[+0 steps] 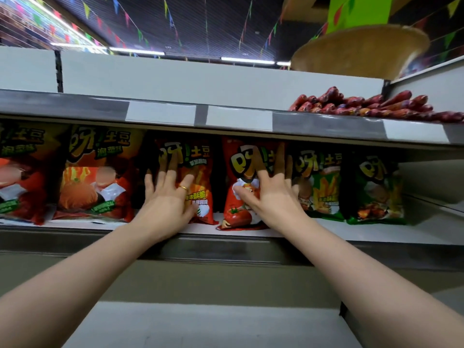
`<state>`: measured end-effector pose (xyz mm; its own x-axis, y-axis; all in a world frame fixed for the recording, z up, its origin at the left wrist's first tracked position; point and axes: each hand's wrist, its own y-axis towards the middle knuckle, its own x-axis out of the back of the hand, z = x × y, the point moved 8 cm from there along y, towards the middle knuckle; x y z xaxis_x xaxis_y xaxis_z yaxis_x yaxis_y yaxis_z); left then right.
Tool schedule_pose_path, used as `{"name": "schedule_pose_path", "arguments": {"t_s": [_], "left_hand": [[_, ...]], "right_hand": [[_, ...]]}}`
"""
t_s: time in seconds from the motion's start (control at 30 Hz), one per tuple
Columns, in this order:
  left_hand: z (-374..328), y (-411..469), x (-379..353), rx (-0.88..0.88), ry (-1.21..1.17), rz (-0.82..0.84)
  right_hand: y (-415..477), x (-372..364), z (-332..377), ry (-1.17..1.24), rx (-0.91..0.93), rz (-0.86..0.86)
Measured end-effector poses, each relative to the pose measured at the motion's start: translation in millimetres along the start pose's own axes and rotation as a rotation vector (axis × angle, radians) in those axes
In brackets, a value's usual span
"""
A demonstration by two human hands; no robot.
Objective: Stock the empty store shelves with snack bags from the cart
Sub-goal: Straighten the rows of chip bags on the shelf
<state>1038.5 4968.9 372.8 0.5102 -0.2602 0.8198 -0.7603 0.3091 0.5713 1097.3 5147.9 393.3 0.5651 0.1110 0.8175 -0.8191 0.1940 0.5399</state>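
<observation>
Several snack bags stand in a row on the middle shelf (376, 234). My left hand (168, 194), with a gold ring on one finger, lies flat with spread fingers against an orange-red bag (200, 177). Spread fingers of my right hand (271, 194) press on a red tomato bag (238, 212) beside it, and this bag's bottom edge hangs slightly over the shelf front. Two green bags (321, 192) (376, 192) stand to the right. Two red bags (100, 177) (20, 177) stand to the left. The cart is out of view.
The upper shelf (75, 106) carries blank price-tag strips and a pile of red sausage sticks (376, 106) at the right. A round straw-coloured hanging shape (359, 49) is overhead. A lower white shelf (200, 325) lies below my arms.
</observation>
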Motion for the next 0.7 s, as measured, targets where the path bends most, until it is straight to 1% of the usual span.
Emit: {"name": "schedule_pose_path", "arguments": {"t_s": [0.07, 0.17, 0.3, 0.4, 0.53, 0.7], "left_hand": [[-17, -6, 7, -0.024, -0.076, -0.048], [-61, -8, 12, -0.109, -0.137, -0.061], [-112, 4, 11, -0.189, -0.137, -0.078], [-131, 17, 5, -0.164, -0.073, -0.067], [-137, 27, -7, -0.120, 0.008, -0.049], [-135, 29, -10, -0.095, 0.056, -0.052]], "right_hand": [[-2, 8, -10, 0.055, 0.023, -0.046], [0, 20, -26, 0.142, 0.028, -0.118], [6, 31, -50, 0.096, 0.036, -0.197], [17, 40, -73, 0.040, 0.053, -0.303], [39, 31, -97, -0.173, 0.036, -0.234], [63, -1, -118, -0.262, 0.002, -0.085]]}}
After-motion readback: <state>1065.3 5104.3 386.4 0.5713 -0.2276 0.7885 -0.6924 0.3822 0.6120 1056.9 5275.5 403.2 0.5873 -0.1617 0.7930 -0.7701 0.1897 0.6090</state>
